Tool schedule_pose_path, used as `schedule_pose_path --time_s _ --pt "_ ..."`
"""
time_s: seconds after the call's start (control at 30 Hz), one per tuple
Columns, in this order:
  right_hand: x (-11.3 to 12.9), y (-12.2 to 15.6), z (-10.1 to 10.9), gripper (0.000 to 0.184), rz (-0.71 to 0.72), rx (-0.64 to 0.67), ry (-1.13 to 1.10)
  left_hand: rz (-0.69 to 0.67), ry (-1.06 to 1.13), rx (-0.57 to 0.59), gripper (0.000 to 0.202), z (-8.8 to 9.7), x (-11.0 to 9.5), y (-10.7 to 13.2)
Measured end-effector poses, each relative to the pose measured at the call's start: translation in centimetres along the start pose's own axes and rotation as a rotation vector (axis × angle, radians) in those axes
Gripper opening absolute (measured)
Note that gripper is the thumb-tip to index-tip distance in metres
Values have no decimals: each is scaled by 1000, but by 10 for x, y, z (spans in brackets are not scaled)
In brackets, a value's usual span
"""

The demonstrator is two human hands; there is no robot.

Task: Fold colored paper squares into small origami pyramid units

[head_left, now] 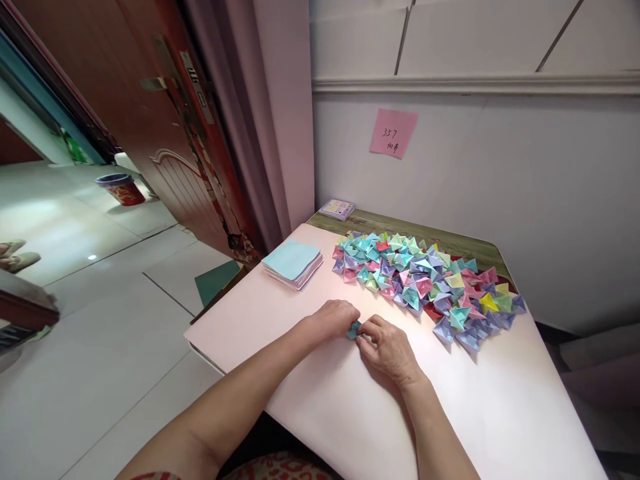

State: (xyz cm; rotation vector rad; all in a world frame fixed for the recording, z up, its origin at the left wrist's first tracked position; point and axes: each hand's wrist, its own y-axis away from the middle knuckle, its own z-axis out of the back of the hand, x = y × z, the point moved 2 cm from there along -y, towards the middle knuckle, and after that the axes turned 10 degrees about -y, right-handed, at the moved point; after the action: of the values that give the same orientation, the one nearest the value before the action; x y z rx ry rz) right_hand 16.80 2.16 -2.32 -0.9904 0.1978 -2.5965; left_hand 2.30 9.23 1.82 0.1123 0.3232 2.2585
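My left hand (333, 319) and my right hand (389, 345) meet on the pale pink table top (280, 320). Both are closed, pinching a small teal folded paper piece (354, 329) between their fingertips. Just beyond the hands lies a wide heap of folded paper shapes (425, 280) in teal, purple, pink and yellow. A stack of square paper sheets (293, 262), light blue on top, sits to the left of the heap.
A small pack of paper (337, 209) lies at the table's far edge by the wall. A pink sticky note (393, 132) hangs on the wall. A brown door (165, 133) and curtain (260, 113) stand left; a bucket (120, 188) is on the tiled floor.
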Motion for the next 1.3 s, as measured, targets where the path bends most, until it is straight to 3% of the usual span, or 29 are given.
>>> schedule_pose_path --time_s 0.17,0.53,0.67,1.1,1.2,1.3 --pt "-9 -1 -2 13 -32 9 -92 -20 35 -25 4 -1 2 3" --pt "-8 2 0 15 -32 -108 -92 26 -9 -45 11 -4 -2 4" --pt "-10 3 5 13 40 -75 -80 45 -12 -52 14 -4 -4 3" --pt "-13 1 0 9 33 -46 -124 -1 -26 -71 8 -6 -2 1" --pt "-12 2 3 19 40 -173 -217 48 22 -98 8 -4 0 3" --pt "-18 3 7 33 -33 -431 -248 154 103 -174 10 6 7 1"
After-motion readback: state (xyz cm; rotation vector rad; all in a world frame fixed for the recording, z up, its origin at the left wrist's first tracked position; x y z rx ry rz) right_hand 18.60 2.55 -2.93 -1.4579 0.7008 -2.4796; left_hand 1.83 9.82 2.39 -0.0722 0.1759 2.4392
